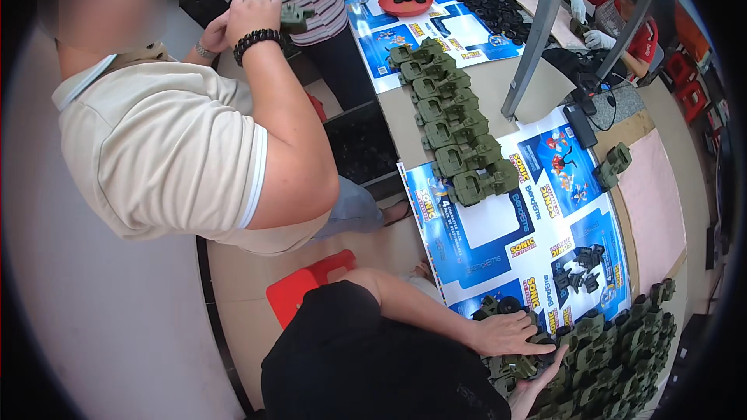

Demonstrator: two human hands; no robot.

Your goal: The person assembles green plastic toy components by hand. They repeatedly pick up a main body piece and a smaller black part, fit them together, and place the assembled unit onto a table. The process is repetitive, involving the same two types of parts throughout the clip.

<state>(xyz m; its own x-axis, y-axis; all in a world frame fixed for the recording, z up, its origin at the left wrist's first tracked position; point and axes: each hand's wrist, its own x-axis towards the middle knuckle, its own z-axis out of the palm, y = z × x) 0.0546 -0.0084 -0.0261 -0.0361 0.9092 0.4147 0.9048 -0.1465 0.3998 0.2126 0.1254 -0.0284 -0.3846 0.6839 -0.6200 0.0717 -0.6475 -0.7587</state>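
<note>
My left hand [510, 334] lies flat, fingers spread, on a heap of olive-green plastic toy parts [615, 350] at the table's near right corner. My right hand [538, 385] sits just below it, palm turned up, fingers under a green part [513, 366]; whether it grips that part is unclear. A small cluster of dark parts [580, 272] rests on the blue printed sheet [498, 225] beyond my hands.
A row of assembled green toy vehicles [455, 120] runs up the table. A co-worker in a beige shirt [163, 148] holds a green part [294, 17]. Also here: red stool [307, 284], red tray [405, 0], black wheels [498, 12], metal post [537, 31], a gloved person [599, 39].
</note>
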